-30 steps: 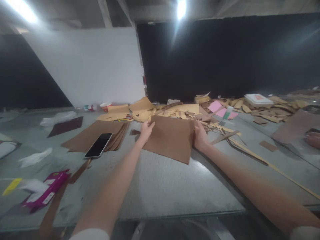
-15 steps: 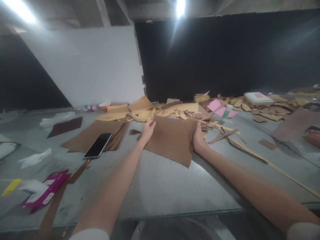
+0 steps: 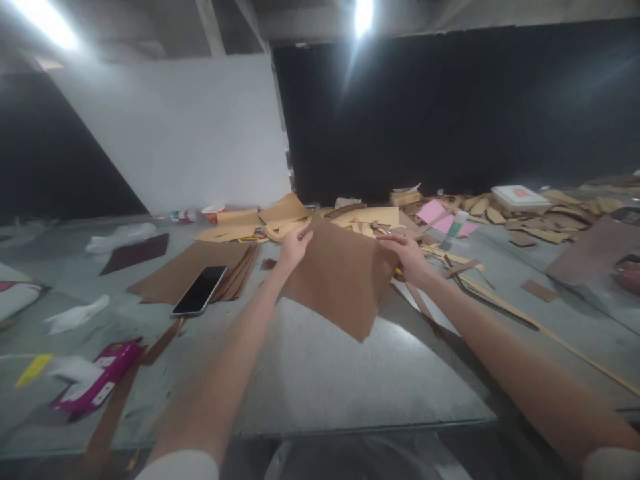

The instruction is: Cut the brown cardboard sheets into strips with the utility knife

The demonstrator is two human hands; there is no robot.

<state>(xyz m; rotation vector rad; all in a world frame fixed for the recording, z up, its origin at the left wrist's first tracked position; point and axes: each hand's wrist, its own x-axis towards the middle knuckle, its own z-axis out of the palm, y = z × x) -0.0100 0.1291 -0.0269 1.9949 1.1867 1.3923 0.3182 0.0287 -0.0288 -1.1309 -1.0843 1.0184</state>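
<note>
Bare left hand (image 3: 296, 247) pinched the far left edge of a brown sheet (image 3: 340, 273), thumb on the near face. Right hand (image 3: 410, 257) was at the sheet's far right edge, fingers reaching over it; could not tell whether they were closed on it. Sheet sat tilted over the middle of the grey tabletop (image 3: 360, 400), bent down along its right side, one corner toward the wearer; contact of that corner with the surface unclear. To the left, a fanned stack of brown sheets (image 3: 165, 267) with a phone (image 3: 201, 290) lying across it; nearer, a purple packet (image 3: 100, 380). Beyond the right hand, a white-and-green tube (image 3: 457, 225) stood beside pink paper (image 3: 433, 211), among offcuts (image 3: 550, 223).
</note>
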